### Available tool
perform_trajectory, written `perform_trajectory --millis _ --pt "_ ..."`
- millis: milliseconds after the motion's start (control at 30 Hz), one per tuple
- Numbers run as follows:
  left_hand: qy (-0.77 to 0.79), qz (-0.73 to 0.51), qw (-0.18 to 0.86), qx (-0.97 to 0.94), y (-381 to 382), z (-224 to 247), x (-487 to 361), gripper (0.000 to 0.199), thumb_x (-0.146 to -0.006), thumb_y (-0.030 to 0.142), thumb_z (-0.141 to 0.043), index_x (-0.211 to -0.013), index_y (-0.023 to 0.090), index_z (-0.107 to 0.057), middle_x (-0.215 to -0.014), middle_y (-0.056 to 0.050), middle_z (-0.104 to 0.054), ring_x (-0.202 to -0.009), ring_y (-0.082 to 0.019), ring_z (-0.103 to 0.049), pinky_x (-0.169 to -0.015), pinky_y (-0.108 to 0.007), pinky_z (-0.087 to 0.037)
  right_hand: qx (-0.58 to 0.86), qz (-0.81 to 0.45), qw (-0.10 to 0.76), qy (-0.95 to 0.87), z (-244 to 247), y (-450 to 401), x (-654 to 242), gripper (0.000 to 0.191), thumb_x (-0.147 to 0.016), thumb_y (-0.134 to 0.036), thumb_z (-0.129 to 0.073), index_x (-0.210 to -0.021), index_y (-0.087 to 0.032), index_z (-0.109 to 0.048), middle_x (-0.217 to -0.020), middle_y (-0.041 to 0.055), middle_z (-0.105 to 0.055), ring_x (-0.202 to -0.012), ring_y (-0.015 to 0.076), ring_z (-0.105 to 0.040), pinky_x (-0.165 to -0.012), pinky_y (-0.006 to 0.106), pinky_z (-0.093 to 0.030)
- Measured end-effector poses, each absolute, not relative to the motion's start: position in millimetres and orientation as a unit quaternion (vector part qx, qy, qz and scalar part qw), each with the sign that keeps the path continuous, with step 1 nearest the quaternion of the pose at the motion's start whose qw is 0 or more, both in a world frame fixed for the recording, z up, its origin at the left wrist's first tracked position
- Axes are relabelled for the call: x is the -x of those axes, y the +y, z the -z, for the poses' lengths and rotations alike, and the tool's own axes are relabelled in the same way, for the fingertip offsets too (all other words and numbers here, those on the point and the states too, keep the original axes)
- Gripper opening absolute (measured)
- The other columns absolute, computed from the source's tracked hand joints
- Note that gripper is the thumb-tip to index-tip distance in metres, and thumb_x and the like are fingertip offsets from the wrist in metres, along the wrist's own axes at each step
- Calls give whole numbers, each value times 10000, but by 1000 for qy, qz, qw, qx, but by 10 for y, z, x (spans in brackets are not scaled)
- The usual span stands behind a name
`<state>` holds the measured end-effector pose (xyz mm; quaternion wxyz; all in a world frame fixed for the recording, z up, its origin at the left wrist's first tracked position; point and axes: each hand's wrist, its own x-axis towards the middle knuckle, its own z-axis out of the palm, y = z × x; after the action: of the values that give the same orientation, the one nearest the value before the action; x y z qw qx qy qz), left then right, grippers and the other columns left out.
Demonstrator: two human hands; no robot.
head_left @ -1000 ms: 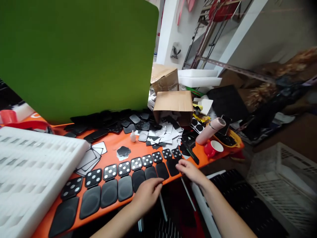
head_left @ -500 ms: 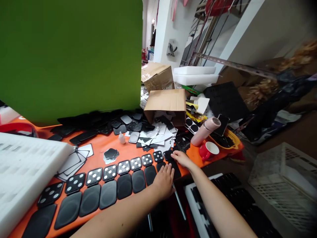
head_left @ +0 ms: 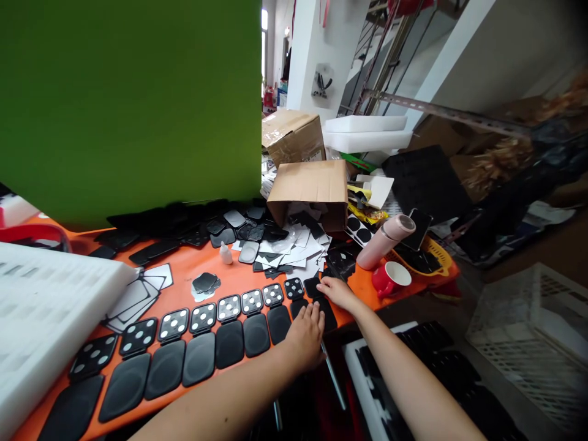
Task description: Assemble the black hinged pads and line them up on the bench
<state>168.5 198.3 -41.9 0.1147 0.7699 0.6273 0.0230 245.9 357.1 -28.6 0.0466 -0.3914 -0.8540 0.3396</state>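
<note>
A row of opened black hinged cases [head_left: 229, 345] lies along the orange table, with flat black pads nearest me and smaller flaps behind. Most of the flaps [head_left: 228, 307] carry white round dots. At the right end, the last case [head_left: 313, 286] has a plain black flap without dots. My right hand [head_left: 337, 292] has its fingertips pinched at the right edge of that flap. My left hand [head_left: 305, 335] lies with outstretched fingers over the near pads at this end, partly covering them. Whatever is under its palm is hidden.
A white foam block [head_left: 55, 318] stands at left below a green panel [head_left: 138, 104]. Behind the row are a small white dropper bottle [head_left: 226, 253], loose papers [head_left: 294, 248] and a cardboard box [head_left: 310, 180]. A pink flask [head_left: 384, 242] and red mug [head_left: 388, 278] stand right.
The view has shifted very slightly. Both hands stay nearly where they were, the right at the end flap and the left over the near pads.
</note>
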Motion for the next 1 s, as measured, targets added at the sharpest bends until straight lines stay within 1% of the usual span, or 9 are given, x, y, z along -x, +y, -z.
perform_trajectory --millis 167,467,633,900,1000 --pt "626 -8 115 -772 1957 299 -1657 863 -680 568 -470 -1308 15 -258 -1378 -248 -171 -1249 -358 -194 -988 -465 -173 385 -294 8 -875 273 3588 -2427 216 -784 -314 -466 -635 -168 -521 -591 -23 -512 -565 101 -425 -523 200 -248" --pt "622 -11 112 -775 1954 313 -1655 846 -696 551 -453 -1315 14 -240 -1382 -242 -166 -1252 -353 -190 -994 -465 -167 366 -234 -76 -897 260 3684 -2372 254 -797 -359 -467 -649 -165 -539 -618 -9 -535 -574 100 -438 -527 197 -256" --pt "623 -11 117 -773 1959 295 -1650 833 -701 534 -452 -1312 8 -243 -1381 -246 -160 -1253 -357 -183 -992 -468 -174 358 -204 -107 -905 201 3689 -2340 257 -812 -373 -442 -707 -171 -562 -689 9 -575 -613 109 -469 -534 197 -269" --pt "623 -17 114 -773 1961 331 -1661 828 -695 531 -446 -1311 13 -250 -1382 -242 -168 -1255 -354 -181 -988 -472 -179 362 -154 -169 -904 121 3702 -2223 290 -789 -411 -459 -758 -172 -619 -776 64 -636 -702 168 -561 -577 230 -332" --pt "625 -17 108 -773 1962 348 -1666 836 -693 536 -447 -1309 6 -252 -1380 -250 -164 -1254 -361 -176 -986 -474 -180 378 -129 -178 -899 100 3699 -2159 334 -761 -452 -482 -783 -156 -634 -832 106 -643 -757 210 -582 -614 259 -367"
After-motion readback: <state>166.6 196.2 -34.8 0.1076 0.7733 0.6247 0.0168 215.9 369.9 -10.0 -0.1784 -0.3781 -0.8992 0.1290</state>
